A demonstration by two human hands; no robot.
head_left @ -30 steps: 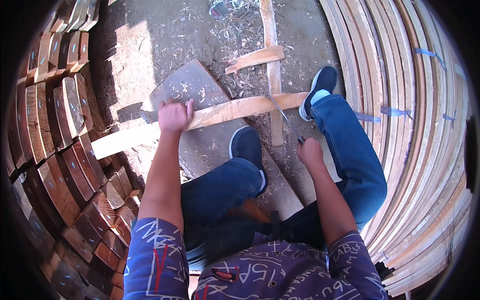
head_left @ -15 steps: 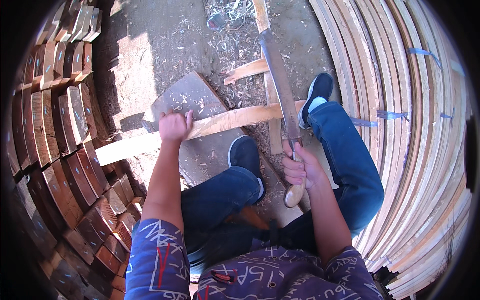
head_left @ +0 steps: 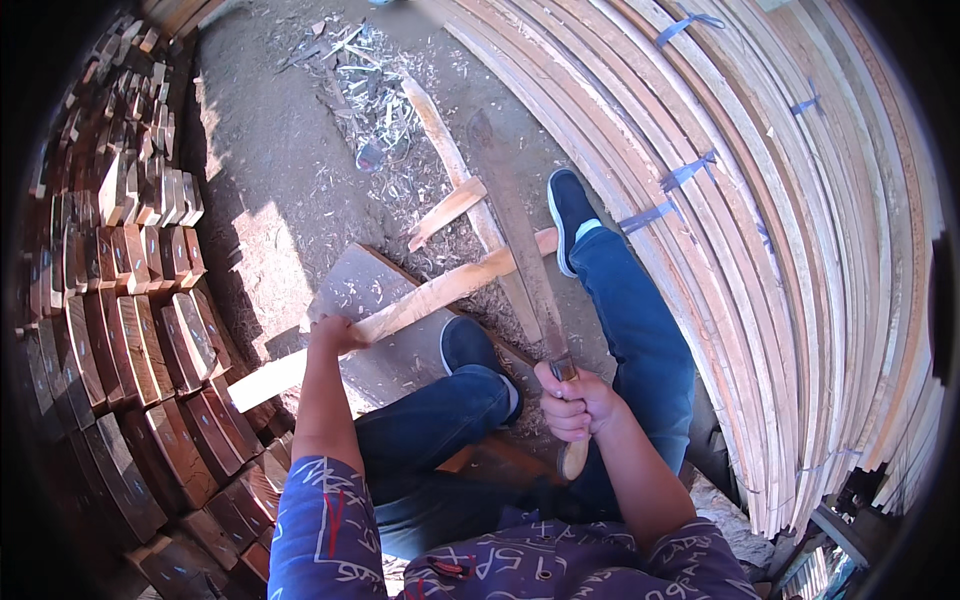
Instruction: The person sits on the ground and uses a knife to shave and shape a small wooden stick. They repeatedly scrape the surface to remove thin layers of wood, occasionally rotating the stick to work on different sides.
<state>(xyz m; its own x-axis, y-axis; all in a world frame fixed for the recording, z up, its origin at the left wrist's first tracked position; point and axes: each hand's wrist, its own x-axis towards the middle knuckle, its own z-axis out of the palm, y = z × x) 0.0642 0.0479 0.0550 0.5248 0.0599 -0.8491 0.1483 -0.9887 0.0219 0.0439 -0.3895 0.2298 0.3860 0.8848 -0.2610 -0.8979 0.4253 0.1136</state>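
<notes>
— Why so hemmed in?

— I sit on the dirt floor (head_left: 270, 200) between two stores of wood: the big bowed stack of long planks (head_left: 800, 250) at my right, tied with blue straps (head_left: 690, 170), and the rows of short dark blocks (head_left: 130, 310) along my left. Both are within arm's reach, I judge, so stock is close.

— And the slab under your foot?

— That grey slab (head_left: 360, 290) lies flat before me as a base. The pale wooden slat (head_left: 430, 295) rests slantwise across its near edge, one end toward the blocks, the other by my right shoe (head_left: 570, 205). My left shoe (head_left: 470, 345) sits just beside the slat, probably to steady it.

— Your hands?

— My left hand (head_left: 335, 333) is curled closed over the slat near its lower end, pinning it down. My right hand (head_left: 575, 400) is wrapped tight round the wooden handle of a long machete (head_left: 515, 230), blade raised and pointing away from me over the slat.

— How does the slat look?

— Light, fresh-cut, narrow, straight-edged. Shavings (head_left: 370, 90) litter the floor beyond.
</notes>
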